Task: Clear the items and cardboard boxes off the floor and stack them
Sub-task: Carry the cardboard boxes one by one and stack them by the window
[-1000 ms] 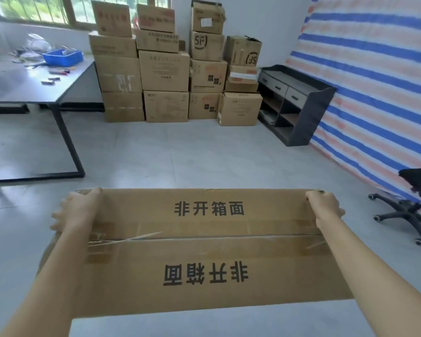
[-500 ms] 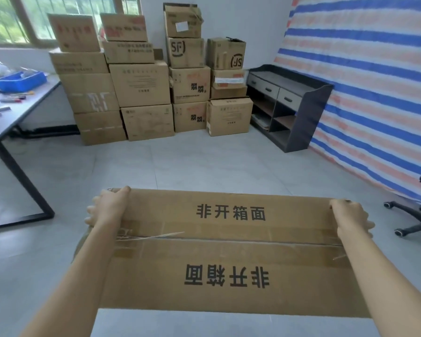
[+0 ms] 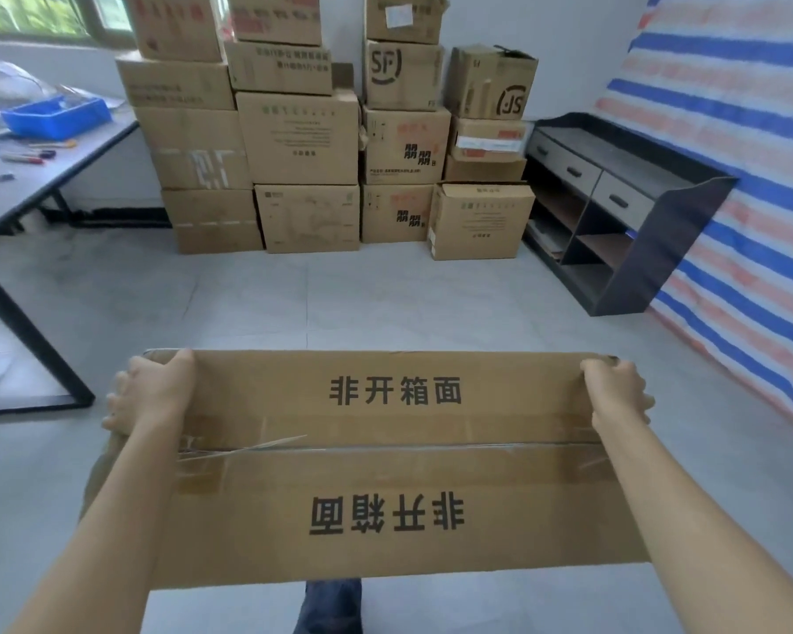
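Arms outstretched, left hand [image 3: 150, 393], right hand [image 3: 616, 393] gripping cardboard box [image 3: 385, 469] ends

Head-worn, forward-down — box [image 3: 385, 473] close below

Top boxes [image 3: 179, 25] cut off above, table [image 3: 60, 176] cut at left, leg [image 3: 330, 606] mostly hidden under carried box [image 3: 385, 469]

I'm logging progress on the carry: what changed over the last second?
The person has carried the long cardboard box nearer the stacked boxes, which now look larger and more central. The left hand and right hand still grip its far corners.
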`<state>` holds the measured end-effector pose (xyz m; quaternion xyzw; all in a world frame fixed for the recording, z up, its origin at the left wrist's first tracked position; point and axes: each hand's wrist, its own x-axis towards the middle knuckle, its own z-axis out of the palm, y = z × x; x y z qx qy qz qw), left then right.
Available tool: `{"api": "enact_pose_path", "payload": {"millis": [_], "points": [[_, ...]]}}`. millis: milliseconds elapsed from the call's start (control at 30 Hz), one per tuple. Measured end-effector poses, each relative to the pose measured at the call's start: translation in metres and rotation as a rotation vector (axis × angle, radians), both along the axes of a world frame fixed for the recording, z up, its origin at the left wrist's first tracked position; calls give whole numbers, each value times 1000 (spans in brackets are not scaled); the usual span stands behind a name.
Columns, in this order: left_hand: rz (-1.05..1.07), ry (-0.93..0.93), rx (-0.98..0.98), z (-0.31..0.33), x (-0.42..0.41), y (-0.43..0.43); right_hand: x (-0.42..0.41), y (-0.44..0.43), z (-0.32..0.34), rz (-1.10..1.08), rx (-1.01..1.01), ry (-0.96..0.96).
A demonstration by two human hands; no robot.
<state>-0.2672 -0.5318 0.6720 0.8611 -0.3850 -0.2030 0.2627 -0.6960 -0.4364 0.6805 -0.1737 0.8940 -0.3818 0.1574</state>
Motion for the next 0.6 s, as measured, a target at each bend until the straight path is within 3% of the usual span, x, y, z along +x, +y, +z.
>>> {"api": "enact_pose_path", "payload": {"millis": [300,600], "points": [[-45,126,31,3,-20,-219,-24,-209,9,-61,56,58],[-72,96,49,-17,-95,-376,-83,-338,-11,-154,10,31]]}}
